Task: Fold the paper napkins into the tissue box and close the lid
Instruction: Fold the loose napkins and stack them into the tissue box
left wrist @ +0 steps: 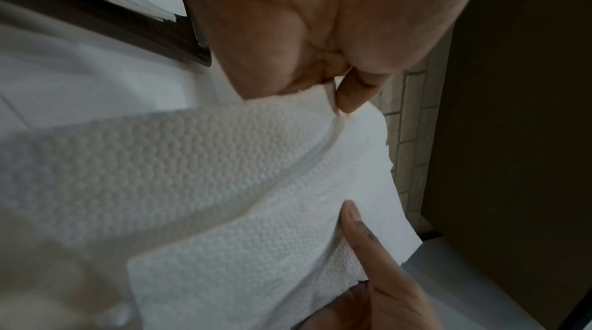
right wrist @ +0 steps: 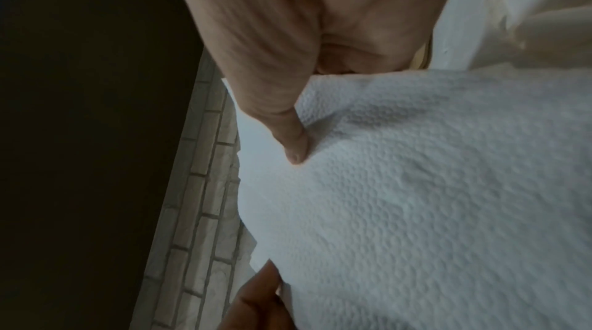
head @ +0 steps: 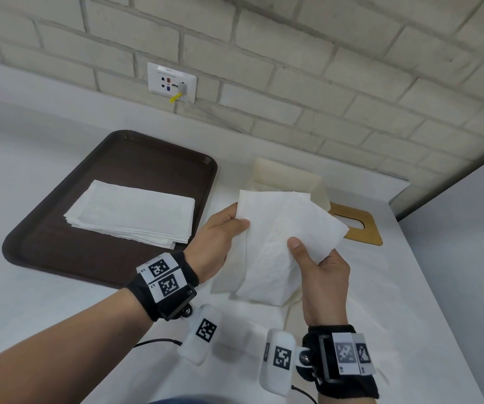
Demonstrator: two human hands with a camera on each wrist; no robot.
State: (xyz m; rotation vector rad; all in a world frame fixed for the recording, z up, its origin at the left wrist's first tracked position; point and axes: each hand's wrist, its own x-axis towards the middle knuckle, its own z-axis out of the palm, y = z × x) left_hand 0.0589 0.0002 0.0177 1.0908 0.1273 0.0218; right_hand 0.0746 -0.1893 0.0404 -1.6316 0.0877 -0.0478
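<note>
Currently both hands pinch one white napkin [head: 287, 228] above the table: left hand [head: 217, 240] at its far-left corner, right hand [head: 319, 275] at its near-right edge. Behind it sits the open tissue box [head: 290, 176]; wooden lid [head: 357, 223] lies beside, napkin stack [head: 135, 214] on the tray [head: 60, 252] at left

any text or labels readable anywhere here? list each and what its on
"9PP-1", or close to it: faint strip at the top of the wall socket plate; blurred, so not certain.
"L1": small print beside the square marker on the left wrist band; a second tag above it is too small to read.
Square coded markers on both wrist bands and camera pods: patterns, no words.
Right wrist band: print too blurred to read.
Napkins, tray, tissue box, lid: no text.
</note>
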